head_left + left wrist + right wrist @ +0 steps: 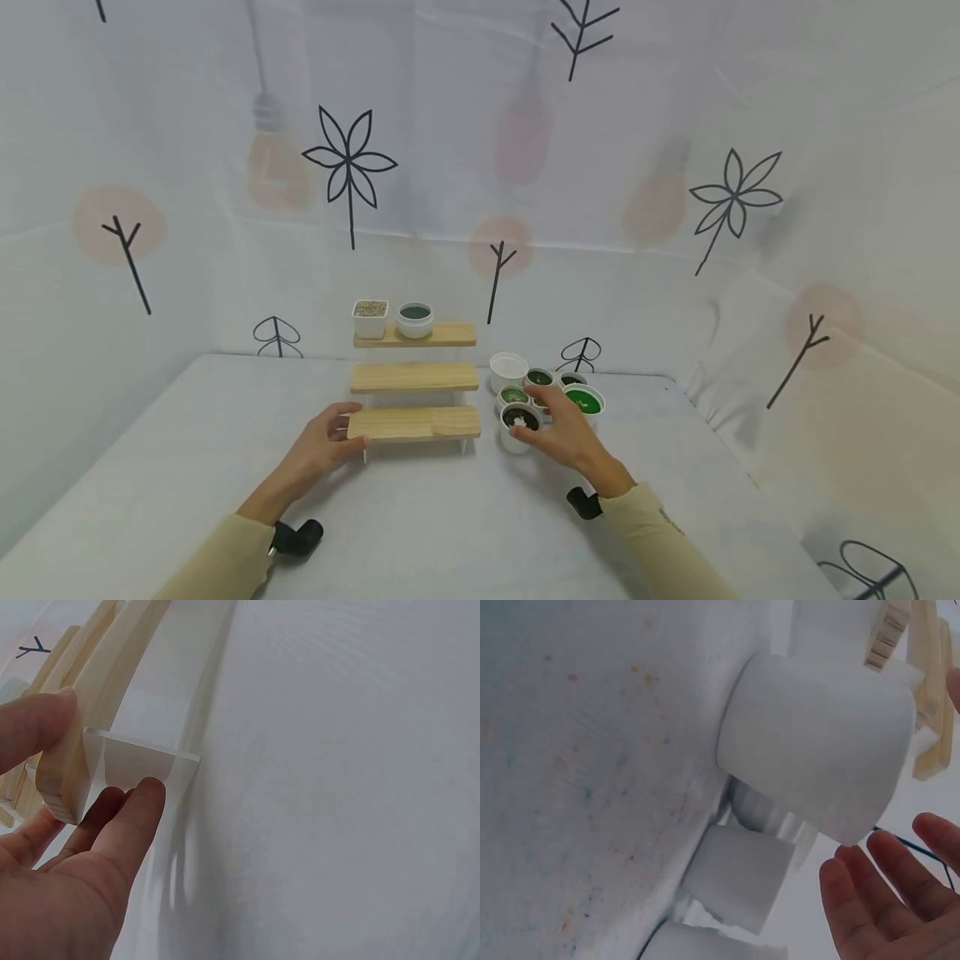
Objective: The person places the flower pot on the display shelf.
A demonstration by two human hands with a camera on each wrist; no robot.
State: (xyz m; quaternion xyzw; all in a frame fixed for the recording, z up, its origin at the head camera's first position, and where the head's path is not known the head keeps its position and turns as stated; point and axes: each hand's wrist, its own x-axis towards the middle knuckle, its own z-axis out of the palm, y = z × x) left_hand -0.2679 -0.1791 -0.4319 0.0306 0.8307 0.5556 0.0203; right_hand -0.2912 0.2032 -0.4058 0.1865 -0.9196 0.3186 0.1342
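A three-step wooden shelf point(414, 377) stands mid-table. Its top step carries a square white pot of pebbles point(370, 317) and a round white pot with green filling point(415, 320). My left hand point(341, 425) holds the left end of the lowest board point(71, 761), thumb on top and fingers point(142, 802) against the clear leg point(139, 761). Right of the shelf is a cluster of several white pots point(585, 401). My right hand point(543, 412) hovers over it with fingers point(877, 885) spread, close to the front pot point(519, 425) point(817, 750) without gripping it.
The table point(420, 517) is covered in white cloth, with printed cloth walls close behind and at both sides. An empty white cup point(508, 368) stands at the back of the cluster. Smaller pots point(739, 874) crowd beside the front one.
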